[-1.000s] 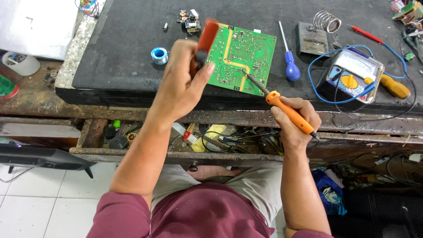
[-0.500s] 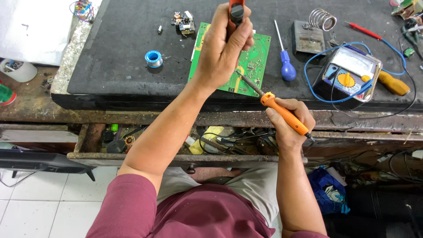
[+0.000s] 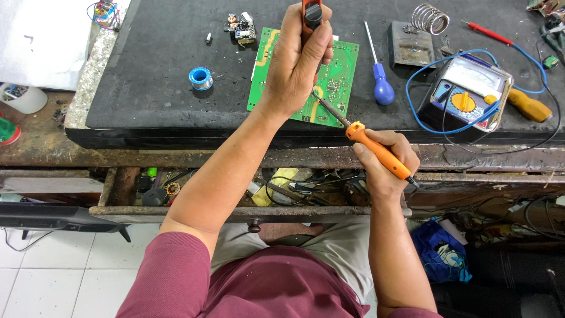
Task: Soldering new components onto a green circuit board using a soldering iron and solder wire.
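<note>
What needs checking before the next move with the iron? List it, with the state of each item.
1. Right hand wrapped round the orange soldering iron: ok.
2. Iron tip on the green circuit board: cannot tell, the left hand hides it.
3. Left hand in a firm grip on the red tool above the board: ok.
4. Board flat on the black mat: ok.
5. Solder spool close by: ok.
6. Blue lead clear of the iron: ok.

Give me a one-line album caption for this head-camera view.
Right hand sets an orange-handled soldering iron to a green circuit board while the left hand grips a red tool above it.
</note>
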